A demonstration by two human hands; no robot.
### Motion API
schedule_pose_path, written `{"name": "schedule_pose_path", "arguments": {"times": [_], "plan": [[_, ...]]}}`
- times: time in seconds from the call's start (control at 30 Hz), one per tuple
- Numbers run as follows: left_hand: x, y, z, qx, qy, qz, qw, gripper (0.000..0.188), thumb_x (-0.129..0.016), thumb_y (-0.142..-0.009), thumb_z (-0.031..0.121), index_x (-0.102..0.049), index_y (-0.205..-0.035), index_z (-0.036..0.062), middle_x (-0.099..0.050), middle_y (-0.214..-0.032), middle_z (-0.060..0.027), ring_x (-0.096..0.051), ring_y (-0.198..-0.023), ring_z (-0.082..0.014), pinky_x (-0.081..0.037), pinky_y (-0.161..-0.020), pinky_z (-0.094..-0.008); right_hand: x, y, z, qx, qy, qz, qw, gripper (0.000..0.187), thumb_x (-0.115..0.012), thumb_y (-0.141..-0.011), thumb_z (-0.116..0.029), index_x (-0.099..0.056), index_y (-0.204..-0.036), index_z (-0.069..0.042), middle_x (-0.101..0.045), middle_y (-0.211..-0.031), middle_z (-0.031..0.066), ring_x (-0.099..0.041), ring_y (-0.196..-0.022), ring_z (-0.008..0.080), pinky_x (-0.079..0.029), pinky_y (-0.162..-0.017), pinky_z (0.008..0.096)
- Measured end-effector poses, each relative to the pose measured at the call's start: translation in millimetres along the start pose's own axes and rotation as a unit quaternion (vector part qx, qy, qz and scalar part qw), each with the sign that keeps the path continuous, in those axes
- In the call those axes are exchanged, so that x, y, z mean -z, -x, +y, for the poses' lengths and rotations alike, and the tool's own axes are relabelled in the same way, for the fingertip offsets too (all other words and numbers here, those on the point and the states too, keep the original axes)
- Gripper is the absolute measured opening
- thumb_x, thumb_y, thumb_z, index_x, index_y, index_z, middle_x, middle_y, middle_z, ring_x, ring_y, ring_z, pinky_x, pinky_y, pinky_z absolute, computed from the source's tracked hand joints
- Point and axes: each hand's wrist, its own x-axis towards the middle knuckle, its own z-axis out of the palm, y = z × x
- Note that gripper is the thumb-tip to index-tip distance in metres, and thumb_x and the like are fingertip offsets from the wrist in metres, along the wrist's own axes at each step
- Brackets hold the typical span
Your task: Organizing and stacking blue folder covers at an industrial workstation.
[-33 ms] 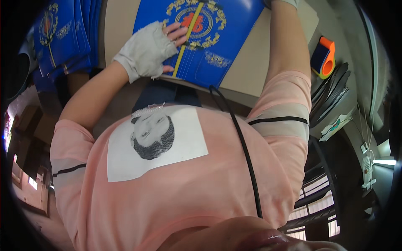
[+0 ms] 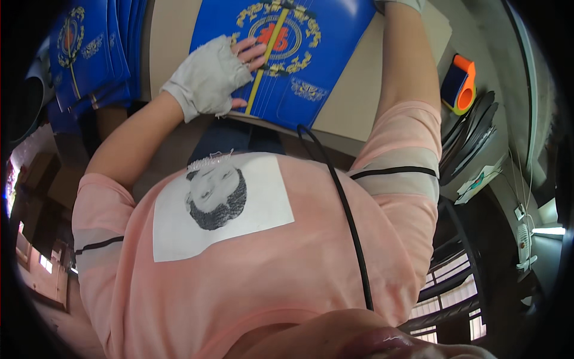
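Note:
A flat blue printed piece (image 2: 335,36), with a gold wreath, a red emblem and a yellow stripe, lies on the beige table (image 2: 353,99). My left hand (image 2: 209,75), in a whitish fingerless glove, rests on its left side. The fingers stretch toward the yellow stripe, apart from the thumb, and grip nothing. My right hand (image 2: 403,3), gloved too, reaches to the top edge by the far right corner of the blue piece. Its fingers are cut off by the picture's edge, so whether it holds anything is hidden.
Several similar blue printed pieces (image 2: 89,54) overlap at the far left. On the right are an orange tape dispenser (image 2: 461,84) and a stack of dark flat discs (image 2: 472,131). A black cable (image 2: 350,221) runs down in front of my shirt to the table edge.
Almost nothing differs. The whole view has shifted very slightly, while both hands keep their places on the blue piece.

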Motion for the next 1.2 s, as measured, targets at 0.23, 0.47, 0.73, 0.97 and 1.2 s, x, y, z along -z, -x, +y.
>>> {"name": "schedule_pose_path", "arguments": {"times": [0.23, 0.47, 0.73, 0.97, 1.2], "plan": [[-3.5, -5.1, 1.8, 0.017, -0.05, -0.005, 0.999, 0.094, -0.08, -0.077, 0.051, -0.047, -0.152, 0.0035, -0.041, -0.162, -0.0146, -0.032, -0.154, -0.0305, -0.02, -0.127, -0.0453, 18.2, 50.3, -12.8, 0.088, -0.04, 0.09, 0.991, 0.08, -0.062, -0.096, -0.046, -0.036, -0.158, -0.004, -0.038, -0.161, 0.0243, -0.036, -0.15, 0.0388, -0.028, -0.123, 0.0531], [27.8, -6.8, 18.9, -0.022, -0.127, -0.001, 0.992, 0.095, -0.073, -0.078, 0.058, -0.05, -0.147, -0.0031, -0.049, -0.154, -0.0212, -0.043, -0.146, -0.0335, -0.033, -0.12, -0.0465, 126.7, 232.0, -64.0, 0.177, -0.08, -0.179, 0.965, 0.087, -0.068, -0.088, -0.052, -0.042, -0.154, -0.002, -0.038, -0.159, 0.0284, -0.035, -0.15, 0.0421, -0.025, -0.124, 0.0544], [26.3, -5.5, 36.0, 0.005, -0.177, -0.017, 0.984, 0.094, -0.074, -0.08, 0.056, -0.048, -0.148, -0.0035, -0.046, -0.156, -0.0218, -0.039, -0.149, -0.034, -0.031, -0.121, -0.0438, 161.1, 397.0, -98.3, 0.253, -0.224, -0.247, 0.908, 0.076, -0.062, -0.092, -0.058, -0.051, -0.15, -0.009, -0.046, -0.157, 0.0202, -0.043, -0.147, 0.0365, -0.032, -0.12, 0.053], [36.9, -7.4, 37.8, 0.001, -0.183, -0.01, 0.983, 0.095, -0.074, -0.08, 0.057, -0.047, -0.148, -0.0035, -0.045, -0.158, -0.0214, -0.039, -0.149, -0.0334, -0.032, -0.12, -0.0438, 149.9, 364.3, -56.7, 0.129, -0.156, -0.164, 0.965, 0.077, -0.069, -0.089, -0.051, -0.051, -0.149, -0.006, -0.045, -0.157, 0.0224, -0.041, -0.147, 0.0405, -0.029, -0.119, 0.0599], [44.2, -6.8, 21.2, 0.0, -0.132, -0.065, 0.989, 0.097, -0.071, -0.081, 0.062, -0.046, -0.151, -0.0013, -0.047, -0.158, -0.0186, -0.041, -0.149, -0.0312, -0.032, -0.121, -0.0428, 91.3, 266.2, -50.9, 0.074, -0.008, -0.163, 0.984, 0.085, -0.066, -0.088, -0.062, -0.046, -0.156, -0.015, -0.037, -0.164, 0.019, -0.029, -0.153, 0.0451, -0.024, -0.119, 0.0669]]}}
